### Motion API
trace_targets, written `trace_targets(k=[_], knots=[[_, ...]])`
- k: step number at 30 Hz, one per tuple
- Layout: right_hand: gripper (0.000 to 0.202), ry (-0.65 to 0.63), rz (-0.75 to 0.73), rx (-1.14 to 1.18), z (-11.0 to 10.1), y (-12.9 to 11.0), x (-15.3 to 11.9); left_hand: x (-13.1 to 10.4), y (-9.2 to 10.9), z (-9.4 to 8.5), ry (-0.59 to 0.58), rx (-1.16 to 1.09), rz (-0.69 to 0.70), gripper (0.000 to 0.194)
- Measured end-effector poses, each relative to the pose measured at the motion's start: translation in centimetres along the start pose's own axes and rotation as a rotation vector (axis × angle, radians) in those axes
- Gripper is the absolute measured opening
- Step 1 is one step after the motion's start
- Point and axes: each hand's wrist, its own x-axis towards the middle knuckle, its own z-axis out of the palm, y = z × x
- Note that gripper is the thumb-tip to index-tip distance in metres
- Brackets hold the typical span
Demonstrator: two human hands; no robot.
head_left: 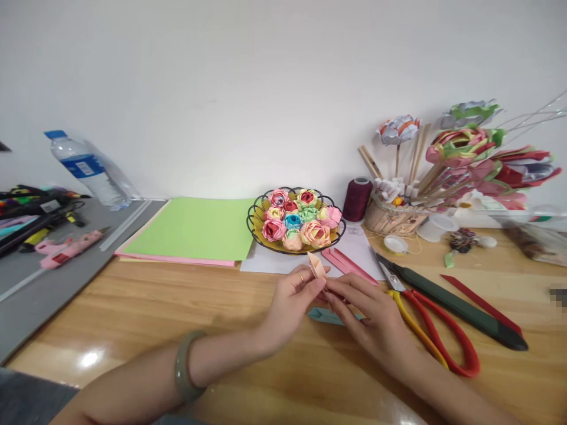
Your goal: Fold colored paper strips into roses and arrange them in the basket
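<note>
My left hand (290, 301) pinches a small folded peach paper piece (316, 267) between thumb and fingers. Against its lower right side, my right hand (365, 307) has its fingers closed on the same paper; the fingertips partly cover it. A folded blue paper strip (325, 316) lies on the table beneath the hands. Just beyond them, a folded pink strip (349, 264) rests partly on a white sheet (270, 260). Behind stands a black-rimmed yellow basket (254, 231) of small paper flowers.
Scissors (425, 319), a green blade-like tool (460, 304) and a red strip (482, 304) lie at right. Behind are a thread spool (357, 200) and flower holder (394, 217). Green paper (195, 227), a glue gun (73, 248) and a bottle (88, 171) are left.
</note>
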Motion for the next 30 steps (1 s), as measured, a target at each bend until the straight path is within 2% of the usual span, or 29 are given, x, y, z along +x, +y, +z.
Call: trace_targets(k=[3,7,13,18,20,22,25,27,29,30], knots=[[0.029,-0.053,-0.058,-0.107,0.0,0.1,0.0,0.1,-0.3,-0.2,0.014,-0.056,-0.039,0.027],[0.032,-0.088,-0.057,-0.230,-0.2,0.6,-0.1,0.1,-0.5,-0.2,0.035,-0.154,-0.084,0.035],[0.040,-0.151,-0.102,-0.145,-0.5,2.5,-0.2,0.2,-0.2,0.0,-0.022,-0.255,-0.138,0.033],[0.038,-0.172,-0.101,-0.054,-1.0,2.8,0.1,0.5,-0.3,0.0,-0.057,-0.219,-0.166,0.031],[0.032,-0.152,-0.044,-0.009,-1.6,2.6,0.7,0.7,-0.5,-0.1,-0.051,-0.148,-0.188,0.034],[0.025,-0.053,0.067,-0.030,-2.6,2.7,1.9,1.0,-0.8,-0.2,-0.063,-0.032,-0.218,0.035],[0.025,0.079,0.195,-0.207,-3.9,3.8,4.9,1.8,-1.0,-0.8,-0.088,0.170,-0.221,0.027],[0.033,0.006,0.208,-0.357,-4.3,5.2,7.2,2.4,-0.8,-1.4,-0.084,0.353,-0.137,0.022],[0.042,-0.129,0.190,-0.546,-4.2,6.6,9.4,2.9,-0.5,-2.0,-0.080,0.585,-0.045,0.020],[0.044,-0.169,0.187,-0.568,-4.1,7.3,10.3,3.1,-0.2,-2.2,-0.082,0.693,-0.012,0.019]])
